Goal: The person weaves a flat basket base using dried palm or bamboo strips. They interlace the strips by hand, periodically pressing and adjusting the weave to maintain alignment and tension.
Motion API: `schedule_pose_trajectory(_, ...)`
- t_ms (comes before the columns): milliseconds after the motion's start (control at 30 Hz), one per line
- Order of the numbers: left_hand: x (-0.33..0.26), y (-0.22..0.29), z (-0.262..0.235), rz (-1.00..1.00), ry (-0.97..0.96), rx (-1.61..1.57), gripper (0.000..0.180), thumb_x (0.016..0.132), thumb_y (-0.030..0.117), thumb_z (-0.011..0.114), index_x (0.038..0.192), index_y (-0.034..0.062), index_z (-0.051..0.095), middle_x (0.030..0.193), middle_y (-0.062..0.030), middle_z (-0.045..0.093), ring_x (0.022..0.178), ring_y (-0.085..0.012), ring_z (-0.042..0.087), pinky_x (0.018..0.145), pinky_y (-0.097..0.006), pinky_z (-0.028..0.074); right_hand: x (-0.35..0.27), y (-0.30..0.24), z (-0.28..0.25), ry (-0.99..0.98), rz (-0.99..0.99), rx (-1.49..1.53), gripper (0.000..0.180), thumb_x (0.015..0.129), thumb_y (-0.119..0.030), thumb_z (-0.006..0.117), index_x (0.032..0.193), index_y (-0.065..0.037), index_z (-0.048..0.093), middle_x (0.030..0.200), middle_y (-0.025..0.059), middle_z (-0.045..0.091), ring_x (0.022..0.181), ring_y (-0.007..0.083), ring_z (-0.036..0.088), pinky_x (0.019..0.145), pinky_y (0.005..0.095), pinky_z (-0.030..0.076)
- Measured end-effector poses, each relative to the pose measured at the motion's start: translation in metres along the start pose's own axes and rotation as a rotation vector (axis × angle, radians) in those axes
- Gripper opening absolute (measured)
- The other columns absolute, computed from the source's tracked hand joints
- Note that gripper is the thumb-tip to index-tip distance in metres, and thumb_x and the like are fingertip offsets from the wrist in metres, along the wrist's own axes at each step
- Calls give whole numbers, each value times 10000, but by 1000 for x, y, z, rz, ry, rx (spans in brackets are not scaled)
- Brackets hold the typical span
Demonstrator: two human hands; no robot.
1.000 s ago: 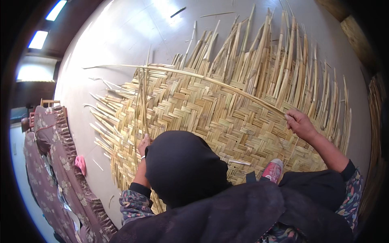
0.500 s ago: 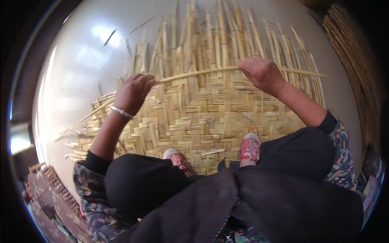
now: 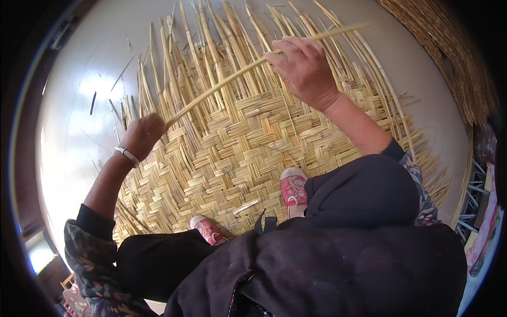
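Observation:
A long pale reed strip (image 3: 222, 84) slants across the view, low at the left and rising to the right. Its left part is gripped in my left hand (image 3: 142, 136), which has a light bangle at the wrist. My right hand (image 3: 306, 71), higher up and farther right, pinches the strip between thumb and fingers. Past that hand the strip's free end runs on, blurred. Beneath lies a woven reed mat (image 3: 243, 132) in a zigzag pattern. Its unwoven reed ends (image 3: 211, 58) fan out on the far side, under the strip.
My feet, in red patterned shoes (image 3: 293, 189), stand on the mat. A small white sliver (image 3: 245, 206) lies between them. Bundled brown stalks (image 3: 449, 58) are at the far right, and a short dark stick (image 3: 93, 103) lies on the smooth pale floor (image 3: 68, 132) at left.
The strip has gone from nearly level to steeply slanted. My right hand has risen and shifted left, while my left hand has moved left and lower. The whole view has turned.

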State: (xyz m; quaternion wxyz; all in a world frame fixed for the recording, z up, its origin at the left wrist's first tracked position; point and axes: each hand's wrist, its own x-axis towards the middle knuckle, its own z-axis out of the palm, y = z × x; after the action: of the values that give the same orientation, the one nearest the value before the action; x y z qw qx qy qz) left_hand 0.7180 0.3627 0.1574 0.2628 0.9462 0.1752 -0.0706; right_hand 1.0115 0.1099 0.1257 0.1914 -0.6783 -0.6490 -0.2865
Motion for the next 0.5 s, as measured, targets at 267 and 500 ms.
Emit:
schedule_pose_trajectory(267,51,66,26,-59,-32,-506,54,855,105,600,852,51,593,665,4,540,602,-83,512,526,-245,435,-28,-50,-2,-414,1037,1685,419,869,-287,592,1212,-71,485,1136,115,562,1012,210,576,855,330,495)
schedule_pose_trajectory(500,39,78,54,-146,-218,-542,98,822,151,654,863,62,650,709,-19,606,629,-91,539,580,-257,472,-17,-53,1,-367,1248,2098,283,938,-308,479,1075,-68,540,946,66,630,862,131,611,749,265,516)
